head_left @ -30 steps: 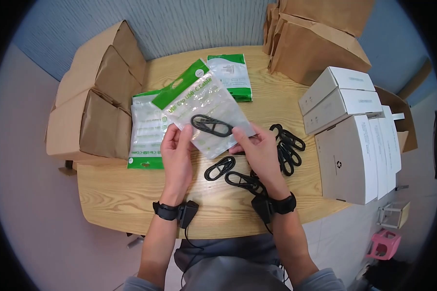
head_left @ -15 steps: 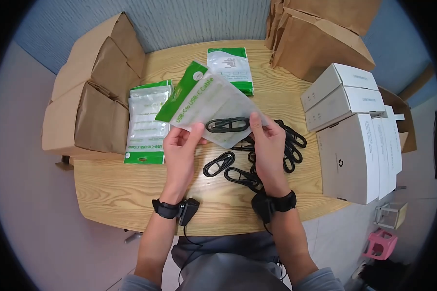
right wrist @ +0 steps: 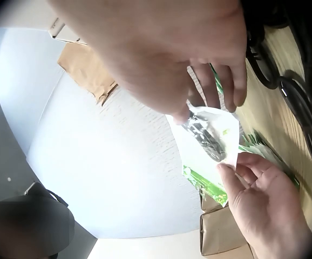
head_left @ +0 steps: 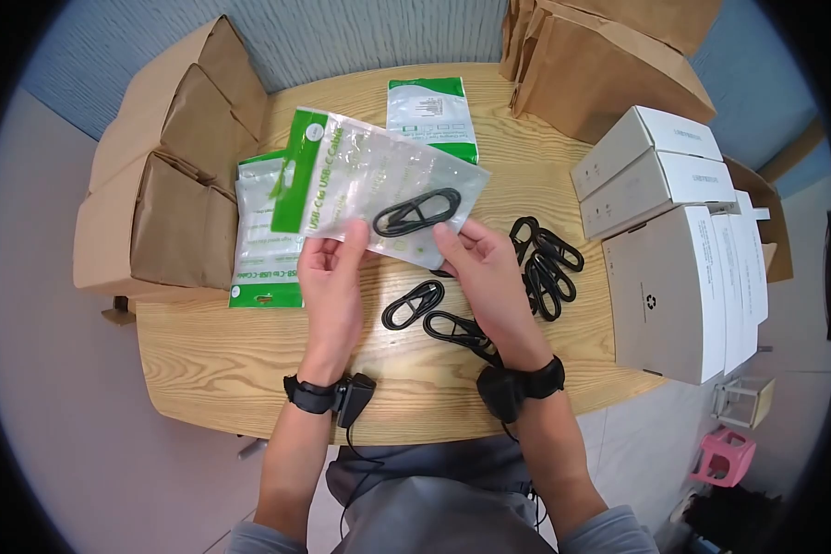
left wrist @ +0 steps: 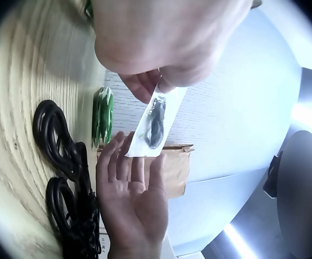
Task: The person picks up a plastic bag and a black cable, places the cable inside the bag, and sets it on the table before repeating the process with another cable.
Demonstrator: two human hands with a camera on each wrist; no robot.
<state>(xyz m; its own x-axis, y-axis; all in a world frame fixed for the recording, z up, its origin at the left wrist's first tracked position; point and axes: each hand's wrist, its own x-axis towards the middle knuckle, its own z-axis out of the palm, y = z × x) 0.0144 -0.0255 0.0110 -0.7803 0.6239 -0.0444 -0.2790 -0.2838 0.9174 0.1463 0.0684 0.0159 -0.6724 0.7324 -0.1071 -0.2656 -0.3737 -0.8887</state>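
A clear plastic cable bag with a green header is held up over the table by both hands. Inside it lies a coiled black cable, near the end opposite the header. My left hand pinches the lower edge, thumb on the front and fingers behind. At the lower right corner, my right hand pinches the bag, its thumb just below the coil. Loose coiled black cables lie on the table beneath and beside the right hand, partly hidden by it.
Green-and-white bags lie at the left, and another bag lies at the back. Brown cardboard packages stand left, brown paper bags back right. White boxes line the right edge. A pink stool stands on the floor.
Between both hands the bag has turned counterclockwise, so its green header now points left. The coil inside now slants up to the right. Both hands keep their pinch.
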